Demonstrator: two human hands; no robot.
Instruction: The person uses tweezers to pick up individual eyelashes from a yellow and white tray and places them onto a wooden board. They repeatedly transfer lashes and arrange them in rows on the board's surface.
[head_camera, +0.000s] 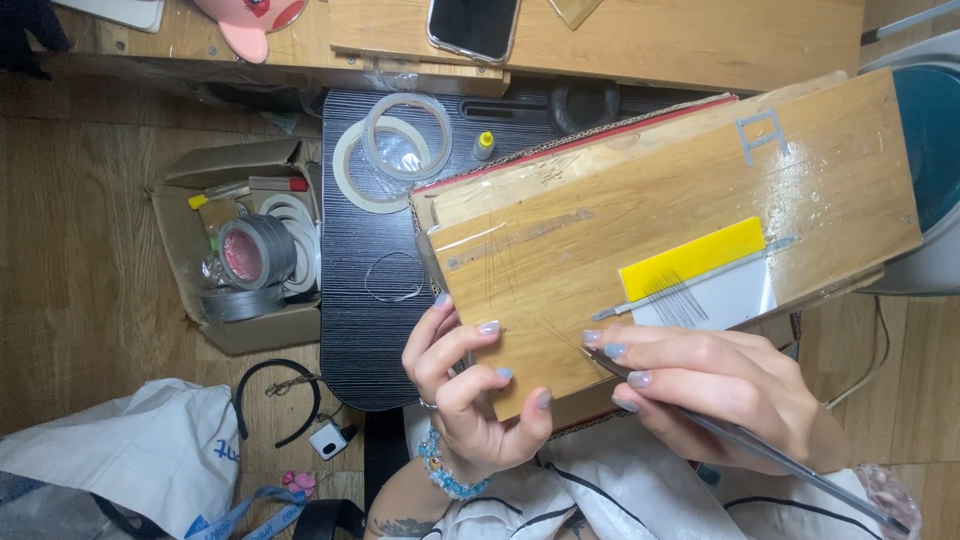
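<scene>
Item: our left hand (470, 385) clasps the taped wooden board's (640, 215) seven-o'clock edge, our right hand (715, 385) pinches slim metal tweezers (740, 440); we judge steadiness essential.

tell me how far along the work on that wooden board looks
Done: a row of fine dark strands already lies across the yellow strip and white card. In hand: the right hand holds tweezers with their tip on the wooden board, which the left hand steadies. Left: much of the strip is bare.
</scene>
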